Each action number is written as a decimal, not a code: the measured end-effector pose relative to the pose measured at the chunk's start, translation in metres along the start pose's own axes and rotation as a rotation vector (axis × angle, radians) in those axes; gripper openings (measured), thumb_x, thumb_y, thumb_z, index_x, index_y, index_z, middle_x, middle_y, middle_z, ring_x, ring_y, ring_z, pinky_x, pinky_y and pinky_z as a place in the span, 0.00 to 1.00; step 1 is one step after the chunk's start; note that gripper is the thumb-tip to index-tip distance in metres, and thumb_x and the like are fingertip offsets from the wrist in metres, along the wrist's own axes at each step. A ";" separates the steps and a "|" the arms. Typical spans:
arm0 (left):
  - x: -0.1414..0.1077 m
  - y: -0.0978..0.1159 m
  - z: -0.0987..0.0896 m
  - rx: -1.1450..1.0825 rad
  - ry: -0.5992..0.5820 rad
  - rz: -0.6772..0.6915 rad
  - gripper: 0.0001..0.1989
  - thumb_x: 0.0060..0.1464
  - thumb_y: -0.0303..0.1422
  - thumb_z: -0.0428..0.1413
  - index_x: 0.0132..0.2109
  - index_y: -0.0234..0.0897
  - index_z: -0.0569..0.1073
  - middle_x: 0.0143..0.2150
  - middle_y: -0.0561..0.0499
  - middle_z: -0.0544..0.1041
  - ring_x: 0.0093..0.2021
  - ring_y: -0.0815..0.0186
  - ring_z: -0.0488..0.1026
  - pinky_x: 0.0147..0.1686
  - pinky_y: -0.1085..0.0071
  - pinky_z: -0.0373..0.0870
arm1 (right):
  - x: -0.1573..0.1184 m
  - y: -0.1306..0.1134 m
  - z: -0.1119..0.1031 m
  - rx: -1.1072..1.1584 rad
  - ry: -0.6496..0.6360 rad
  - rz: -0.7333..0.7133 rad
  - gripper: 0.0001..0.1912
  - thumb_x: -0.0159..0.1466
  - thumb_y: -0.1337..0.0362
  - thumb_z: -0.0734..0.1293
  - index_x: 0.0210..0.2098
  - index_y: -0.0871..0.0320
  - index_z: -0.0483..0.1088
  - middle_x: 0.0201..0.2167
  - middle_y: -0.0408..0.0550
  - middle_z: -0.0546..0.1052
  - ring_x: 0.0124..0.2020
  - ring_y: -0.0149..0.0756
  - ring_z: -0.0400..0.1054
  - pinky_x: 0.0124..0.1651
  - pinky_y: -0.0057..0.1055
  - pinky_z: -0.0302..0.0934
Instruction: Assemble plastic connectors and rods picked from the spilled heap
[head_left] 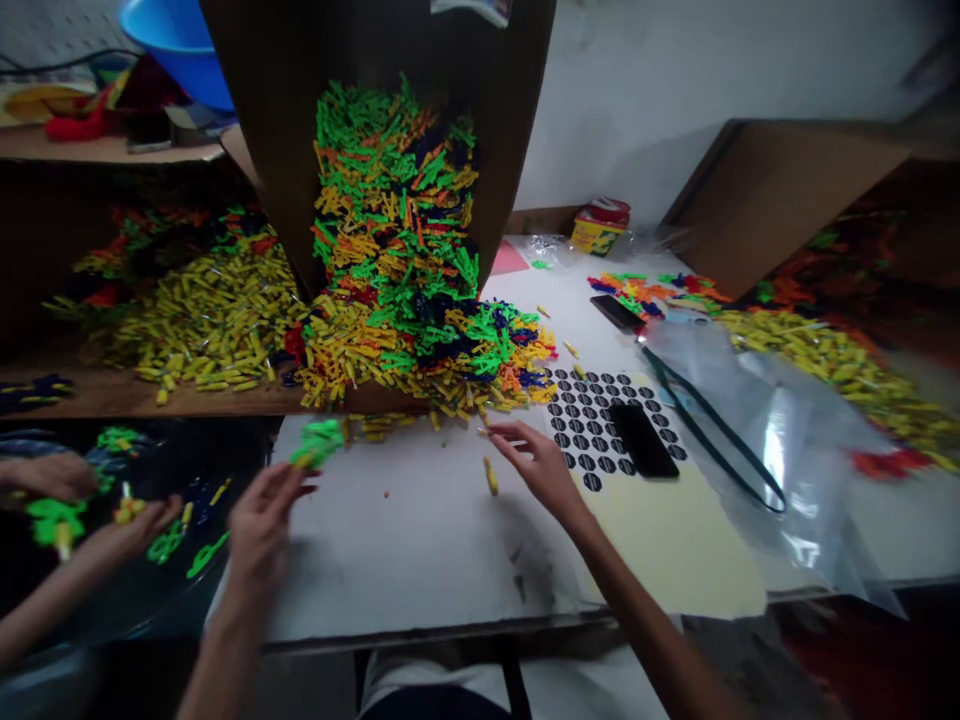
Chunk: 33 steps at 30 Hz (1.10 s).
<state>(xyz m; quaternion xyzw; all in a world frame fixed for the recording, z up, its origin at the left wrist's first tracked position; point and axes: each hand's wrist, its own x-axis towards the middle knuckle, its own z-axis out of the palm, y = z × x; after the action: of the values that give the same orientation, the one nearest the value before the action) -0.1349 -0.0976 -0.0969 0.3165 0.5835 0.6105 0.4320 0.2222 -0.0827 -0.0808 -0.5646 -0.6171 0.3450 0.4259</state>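
Observation:
My left hand [262, 510] is closed on a green plastic piece [319, 440] with some yellow at its base, held over the left part of the white tabletop [405, 560]. Near the front of the pile, my right hand [529, 462] has its fingers drawn together around a small pale tip, too small to name. Just below those fingertips, a yellow piece [490, 476] lies by itself on the white surface. Other yellow pieces [375, 427] lie along the pile's front edge.
A tall box [517, 120] spills a coloured pile [405, 250]. Another person's hands [112, 530] work over a dark tub at left. At right are a sticker sheet [705, 550], phone [643, 440], green strap [712, 440] and plastic bags [795, 460].

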 end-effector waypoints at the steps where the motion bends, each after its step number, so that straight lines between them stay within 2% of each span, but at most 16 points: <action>1: 0.015 0.007 -0.027 0.095 0.150 0.048 0.22 0.36 0.43 0.68 0.38 0.37 0.74 0.35 0.52 0.78 0.38 0.61 0.77 0.40 0.65 0.74 | 0.008 0.018 -0.001 -0.058 0.042 -0.002 0.14 0.66 0.55 0.64 0.41 0.56 0.76 0.42 0.52 0.80 0.40 0.40 0.75 0.45 0.38 0.70; 2: 0.028 0.013 -0.053 0.251 0.306 0.092 0.22 0.36 0.45 0.66 0.38 0.38 0.73 0.33 0.52 0.78 0.38 0.57 0.77 0.40 0.61 0.74 | 0.016 0.034 0.000 -0.116 0.073 -0.003 0.13 0.65 0.57 0.63 0.41 0.56 0.75 0.42 0.52 0.80 0.40 0.41 0.75 0.44 0.39 0.70; 4: 0.045 0.020 -0.088 0.707 0.463 0.233 0.21 0.41 0.46 0.62 0.41 0.40 0.72 0.40 0.49 0.78 0.49 0.47 0.74 0.48 0.47 0.71 | 0.033 0.059 0.003 -0.252 0.108 -0.015 0.13 0.64 0.60 0.62 0.43 0.57 0.74 0.43 0.53 0.79 0.43 0.43 0.73 0.47 0.42 0.68; 6: 0.051 0.015 -0.094 0.969 0.522 0.396 0.22 0.43 0.43 0.62 0.46 0.40 0.71 0.51 0.45 0.75 0.61 0.39 0.64 0.59 0.36 0.57 | 0.052 0.072 0.010 -0.396 0.127 -0.042 0.13 0.64 0.62 0.62 0.44 0.58 0.73 0.44 0.54 0.78 0.48 0.46 0.70 0.53 0.46 0.65; 7: 0.050 0.008 -0.084 1.057 0.484 0.494 0.22 0.46 0.42 0.60 0.47 0.39 0.70 0.53 0.43 0.74 0.63 0.38 0.61 0.60 0.36 0.54 | 0.061 0.074 0.015 -0.465 0.126 -0.065 0.14 0.63 0.64 0.62 0.46 0.58 0.73 0.45 0.55 0.77 0.50 0.47 0.68 0.55 0.47 0.63; 8: 0.049 -0.001 -0.066 1.119 0.406 0.604 0.20 0.50 0.41 0.58 0.49 0.38 0.70 0.54 0.41 0.74 0.62 0.40 0.62 0.60 0.38 0.55 | 0.072 0.075 0.020 -0.529 0.122 -0.096 0.15 0.62 0.66 0.62 0.48 0.59 0.72 0.47 0.56 0.75 0.53 0.48 0.66 0.58 0.47 0.61; 11: 0.041 -0.036 0.019 1.094 -0.074 0.808 0.15 0.57 0.34 0.51 0.50 0.35 0.72 0.45 0.41 0.78 0.48 0.50 0.74 0.52 0.50 0.69 | 0.104 0.073 0.029 -0.696 0.102 -0.198 0.28 0.58 0.75 0.62 0.58 0.60 0.67 0.60 0.58 0.67 0.62 0.49 0.57 0.64 0.45 0.55; 12: 0.039 -0.047 0.051 1.062 -0.250 0.842 0.17 0.58 0.30 0.50 0.54 0.36 0.72 0.47 0.41 0.78 0.49 0.53 0.74 0.52 0.54 0.70 | 0.115 0.072 0.030 -0.740 0.078 -0.229 0.31 0.57 0.76 0.62 0.60 0.60 0.65 0.63 0.58 0.64 0.63 0.49 0.55 0.65 0.45 0.54; 14: 0.037 -0.063 0.107 1.080 -0.488 0.894 0.25 0.54 0.21 0.48 0.58 0.38 0.70 0.55 0.42 0.75 0.54 0.56 0.71 0.55 0.56 0.68 | 0.132 0.073 0.027 -0.811 0.005 -0.272 0.32 0.57 0.76 0.63 0.61 0.60 0.64 0.63 0.59 0.64 0.63 0.50 0.56 0.64 0.45 0.54; 16: 0.039 -0.072 0.145 1.162 -0.617 0.901 0.30 0.52 0.18 0.48 0.60 0.41 0.69 0.62 0.43 0.71 0.60 0.54 0.67 0.57 0.55 0.66 | 0.143 0.075 0.021 -0.863 -0.069 -0.308 0.26 0.60 0.74 0.65 0.58 0.60 0.69 0.59 0.59 0.69 0.59 0.51 0.61 0.62 0.46 0.57; 18: 0.046 -0.076 0.164 1.222 -0.673 0.888 0.27 0.54 0.18 0.49 0.59 0.41 0.70 0.62 0.43 0.70 0.60 0.54 0.67 0.58 0.54 0.65 | 0.148 0.076 0.013 -0.867 -0.088 -0.343 0.18 0.63 0.70 0.65 0.52 0.57 0.74 0.54 0.58 0.74 0.56 0.51 0.65 0.59 0.46 0.61; 23: 0.060 -0.076 0.164 1.214 -0.674 0.879 0.13 0.61 0.25 0.49 0.48 0.39 0.75 0.52 0.43 0.77 0.56 0.53 0.71 0.55 0.54 0.67 | 0.149 0.063 0.000 -0.483 0.028 -0.419 0.13 0.66 0.63 0.65 0.48 0.53 0.77 0.49 0.54 0.79 0.54 0.47 0.69 0.58 0.47 0.63; 26: 0.056 -0.069 0.161 1.050 -0.619 0.753 0.09 0.62 0.30 0.50 0.42 0.38 0.75 0.43 0.43 0.80 0.47 0.54 0.75 0.48 0.59 0.71 | 0.137 0.046 0.001 -0.087 0.086 -0.222 0.14 0.66 0.55 0.65 0.45 0.54 0.76 0.41 0.52 0.80 0.43 0.45 0.75 0.45 0.44 0.71; 29: 0.041 -0.050 0.164 0.701 -0.509 0.521 0.10 0.62 0.38 0.52 0.44 0.38 0.74 0.39 0.45 0.80 0.40 0.59 0.77 0.41 0.65 0.73 | 0.111 0.028 0.007 0.293 -0.022 0.088 0.17 0.64 0.49 0.65 0.44 0.54 0.72 0.28 0.44 0.77 0.23 0.35 0.71 0.23 0.32 0.69; 31: 0.027 -0.031 0.169 0.469 -0.481 0.387 0.13 0.61 0.41 0.54 0.46 0.37 0.74 0.41 0.46 0.80 0.39 0.61 0.78 0.41 0.68 0.73 | 0.090 0.016 0.011 0.467 -0.133 0.181 0.18 0.61 0.48 0.68 0.43 0.54 0.69 0.30 0.43 0.77 0.23 0.34 0.71 0.21 0.29 0.68; 33: 0.013 -0.009 0.174 0.304 -0.517 0.300 0.15 0.59 0.42 0.56 0.46 0.36 0.75 0.41 0.46 0.81 0.39 0.63 0.78 0.41 0.70 0.73 | 0.070 0.003 0.012 0.570 -0.207 0.186 0.19 0.60 0.50 0.70 0.43 0.54 0.67 0.34 0.44 0.79 0.28 0.34 0.74 0.25 0.29 0.69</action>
<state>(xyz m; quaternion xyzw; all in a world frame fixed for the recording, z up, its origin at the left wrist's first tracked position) 0.0162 -0.0102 -0.0871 0.6042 0.4860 0.4725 0.4190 0.2121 -0.0127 -0.0791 -0.4384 -0.4814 0.5971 0.4685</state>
